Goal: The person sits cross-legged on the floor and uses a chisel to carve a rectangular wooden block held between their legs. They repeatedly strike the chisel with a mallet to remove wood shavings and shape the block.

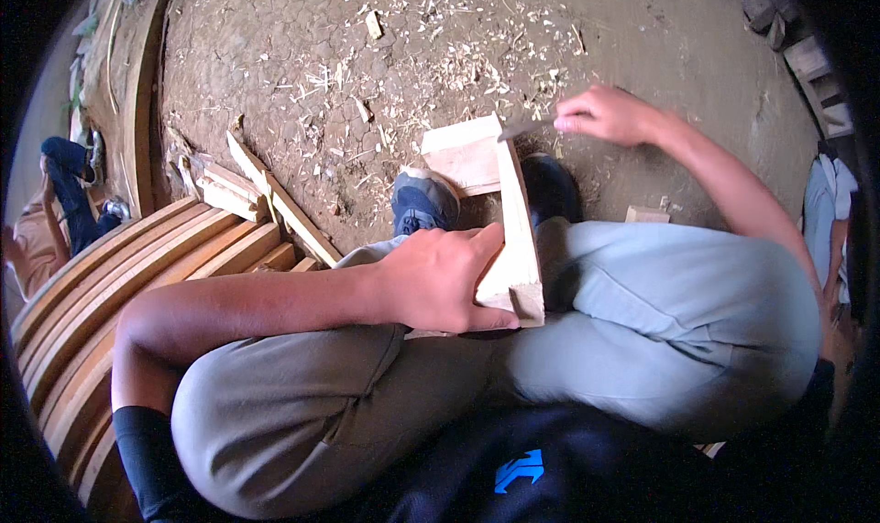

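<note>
My left hand (435,280) is wrapped round the near end of a pale squared wood piece (515,207), held between my knees and slanting down and away. The far end of this piece meets a pale wooden block (463,161) by my shoes. Out to the right, my right hand (605,115) is closed on a dark, blade-like knife (527,129). Its blade points left to the far end of the wood piece and is blurred, so I cannot tell if it touches. The knife's handle is hidden in my fingers.
Long wooden planks (137,285) lie stacked at my left, with offcuts (229,191) at their far end. Wood chips (440,60) litter the dirt floor. A small block (647,214) lies beyond my right knee. Other people (64,184) sit at the far left and right edges.
</note>
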Available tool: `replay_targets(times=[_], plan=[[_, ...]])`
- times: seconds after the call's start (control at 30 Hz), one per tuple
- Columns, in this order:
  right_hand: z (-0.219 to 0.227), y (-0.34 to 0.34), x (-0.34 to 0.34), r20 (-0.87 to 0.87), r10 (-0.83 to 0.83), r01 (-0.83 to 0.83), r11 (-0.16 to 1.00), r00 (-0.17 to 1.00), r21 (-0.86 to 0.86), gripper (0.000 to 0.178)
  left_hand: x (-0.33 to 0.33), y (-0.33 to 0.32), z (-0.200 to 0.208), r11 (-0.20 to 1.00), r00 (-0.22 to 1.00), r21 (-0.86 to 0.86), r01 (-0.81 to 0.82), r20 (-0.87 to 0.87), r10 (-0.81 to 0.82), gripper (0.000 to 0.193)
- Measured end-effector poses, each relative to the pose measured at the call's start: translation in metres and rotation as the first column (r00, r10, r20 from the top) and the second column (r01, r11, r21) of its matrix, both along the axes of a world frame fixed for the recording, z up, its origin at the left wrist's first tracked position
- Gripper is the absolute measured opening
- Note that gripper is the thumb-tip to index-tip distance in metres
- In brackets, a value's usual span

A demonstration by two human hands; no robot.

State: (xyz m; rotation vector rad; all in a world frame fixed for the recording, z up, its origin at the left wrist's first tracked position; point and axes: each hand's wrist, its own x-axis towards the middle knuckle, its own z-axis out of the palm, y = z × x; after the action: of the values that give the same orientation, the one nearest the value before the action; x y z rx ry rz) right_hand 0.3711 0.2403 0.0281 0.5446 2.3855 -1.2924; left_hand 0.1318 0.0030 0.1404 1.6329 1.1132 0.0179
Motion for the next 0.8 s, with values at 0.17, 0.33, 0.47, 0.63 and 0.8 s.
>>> replay_targets(times=[0.17, 0.33, 0.47, 0.63, 0.8], plan=[[-0.028, 0.001, 0.015, 0.14, -0.287, 0.219, 0.902, 0.947, 0.371, 0.045, 0.0, 0.004, 0.004, 0.999, 1.0, -0.051, 0.02, -0.011, -0.021, 0.065], [-0.029, 0.025, 0.025, 0.041, -0.361, 0.341, 0.907, 0.932, 0.248, 0.045, -0.002, 0.004, 0.003, 0.999, 1.0, -0.036, 0.009, 0.003, -0.009, 0.066], [-0.04, 0.01, 0.027, -0.056, -0.261, 0.265, 0.961, 0.964, 0.086, 0.042, -0.001, 0.002, 0.002, 1.0, 1.0, -0.029, 0.012, -0.01, -0.012, 0.066], [-0.025, -0.002, 0.013, -0.039, -0.144, 0.143, 0.989, 0.989, -0.043, 0.038, -0.002, 0.003, 0.003, 0.998, 1.0, -0.059, 0.009, 0.004, -0.009, 0.066], [-0.023, 0.001, 0.008, 0.123, -0.185, 0.21, 0.947, 0.975, -0.245, 0.036, -0.001, 0.002, 0.001, 0.999, 1.0, -0.051, 0.005, 0.008, -0.005, 0.068]])
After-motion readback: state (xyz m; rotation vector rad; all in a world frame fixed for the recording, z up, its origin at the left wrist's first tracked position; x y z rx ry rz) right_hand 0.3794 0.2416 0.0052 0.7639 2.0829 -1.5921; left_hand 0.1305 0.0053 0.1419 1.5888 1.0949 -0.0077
